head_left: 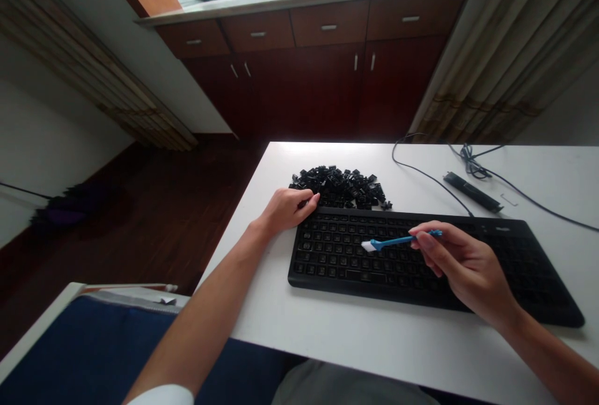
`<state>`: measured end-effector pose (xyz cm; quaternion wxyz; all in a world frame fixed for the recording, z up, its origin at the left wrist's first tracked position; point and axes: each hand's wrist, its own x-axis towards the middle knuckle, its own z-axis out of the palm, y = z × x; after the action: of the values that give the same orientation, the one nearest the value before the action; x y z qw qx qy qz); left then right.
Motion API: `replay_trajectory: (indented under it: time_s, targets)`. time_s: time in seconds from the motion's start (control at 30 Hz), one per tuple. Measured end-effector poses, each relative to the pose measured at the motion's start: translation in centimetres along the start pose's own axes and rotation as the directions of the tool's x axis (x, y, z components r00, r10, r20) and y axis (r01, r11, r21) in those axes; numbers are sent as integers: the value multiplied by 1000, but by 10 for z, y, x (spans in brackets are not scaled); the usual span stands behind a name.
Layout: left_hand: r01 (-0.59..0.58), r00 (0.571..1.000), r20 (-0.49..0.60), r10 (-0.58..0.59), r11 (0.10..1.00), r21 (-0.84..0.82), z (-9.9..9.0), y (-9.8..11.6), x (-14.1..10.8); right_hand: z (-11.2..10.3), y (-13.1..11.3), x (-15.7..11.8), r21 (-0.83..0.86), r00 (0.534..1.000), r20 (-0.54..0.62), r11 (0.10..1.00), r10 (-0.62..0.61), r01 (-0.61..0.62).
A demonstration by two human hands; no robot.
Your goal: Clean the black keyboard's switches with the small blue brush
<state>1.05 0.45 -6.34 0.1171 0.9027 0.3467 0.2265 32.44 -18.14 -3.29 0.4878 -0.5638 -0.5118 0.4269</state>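
A black keyboard (365, 273) with its keycaps off lies on the white table, its bare key sockets facing up. In my right hand (472, 268) is a small blue cleaning brush (395, 241), pinched between thumb and fingers. Its white bristles point left, over the sockets at the left-middle of the keyboard. My left hand (287, 210) is closed at the keyboard's back left corner, its thumb and fingers gripping the edge there. Just behind that hand sits a heap of loose black keycaps (339, 183).
To the right rear, a long black plastic strip (472, 191) lies beside a bent metal wire piece (509, 200). A black cable (430, 177) runs from the keyboard's back edge, and a bundled cable (475, 165) lies beyond. A blue-seated chair (93, 349) stands at the lower left.
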Motion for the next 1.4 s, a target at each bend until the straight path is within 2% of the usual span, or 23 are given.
replay_trajectory:
  time_s: [0.13, 0.2, 0.23, 0.27, 0.33, 0.37, 0.4, 0.43, 0.47, 0.53, 0.6, 0.73, 0.8, 0.87, 0.97, 1.03, 1.07, 1.13, 1.17, 1.2, 1.23, 1.27, 1.4]
  targets:
    - [4, 1000, 11, -4, 1000, -5, 0, 0, 0, -1, 4, 3, -34, 997, 72, 999, -30, 32]
    - [8, 1000, 12, -8, 1000, -4, 0, 0, 1, -1, 4, 3, -157, 985, 62, 973, -163, 171]
    - [10, 1000, 11, -10, 1000, -4, 0, 0, 1, -1, 4, 2, -241, 957, 59, 926, -286, 291]
    - [12, 1000, 10, -12, 1000, -5, 0, 0, 1, -2, 3, 1, -331, 897, 66, 838, -438, 434]
    - [14, 1000, 10, -14, 1000, -6, 0, 0, 1, -3, 0, -1, -476, 700, 130, 575, -702, 665]
    - [14, 1000, 12, -14, 1000, -7, 0, 0, 1, -4, -1, -1, -511, 612, 169, 462, -773, 725]
    - [14, 1000, 17, -14, 1000, -8, 0, 0, 0, -5, -2, -2, -524, 556, 200, 391, -807, 757]
    - [15, 1000, 20, -15, 1000, -8, -1, 0, 0, -6, -2, -2, -522, 534, 219, 364, -817, 771]
    - [17, 1000, 23, -16, 1000, -8, -1, 0, 0, -7, -2, -2, -511, 539, 226, 372, -812, 775]
    - [21, 999, 25, -21, 1000, -9, 0, 0, 0, -8, 0, -2, -467, 585, 211, 445, -783, 764]
    - [23, 999, 22, -23, 1000, -9, 0, 0, 1, -7, 2, -2, -412, 672, 159, 570, -724, 711]
    - [13, 1000, 17, -13, 1000, -10, 0, 0, 1, -3, 2, -3, -245, 884, 78, 851, -461, 465]
    - [5, 1000, 12, -5, 1000, -10, 0, 0, 1, -1, 0, -3, -169, 940, 73, 924, -334, 342]
    - [3, 1000, 8, -2, 1000, -8, 0, 0, 1, 1, -2, -2, -112, 967, 80, 962, -243, 251]
    - [6, 1000, 11, -6, 1000, -5, 0, 0, 1, 2, -2, 0, -126, 977, 122, 974, -174, 189]
    - [7, 1000, 15, -7, 1000, -3, 0, -1, 0, 1, 0, 0, -216, 953, 126, 930, -274, 296]
    - [7, 1000, 16, -7, 1000, -3, 0, -1, 0, 0, 2, 0, -271, 914, 135, 873, -384, 406]
    - [8, 1000, 19, -8, 1000, -3, 1, -2, 0, -2, 4, -2, -363, 769, 180, 685, -614, 632]
    - [9, 1000, 20, -9, 1000, -2, 1, -2, -1, -3, 5, -3, -391, 697, 207, 595, -687, 702]
    - [9, 1000, 21, -9, 1000, -1, 1, -3, -1, -4, 6, -4, -406, 651, 229, 537, -723, 739]
    - [9, 1000, 21, -9, 1000, 1, 1, -3, -1, -4, 6, -5, -413, 639, 241, 518, -731, 749]
    - [10, 1000, 21, -10, 1000, 2, 1, -3, -1, -4, 5, -5, -410, 647, 239, 529, -724, 743]
    - [12, 1000, 20, -12, 1000, 6, 2, -3, -1, 0, 5, -4, -340, 752, 217, 674, -622, 656]
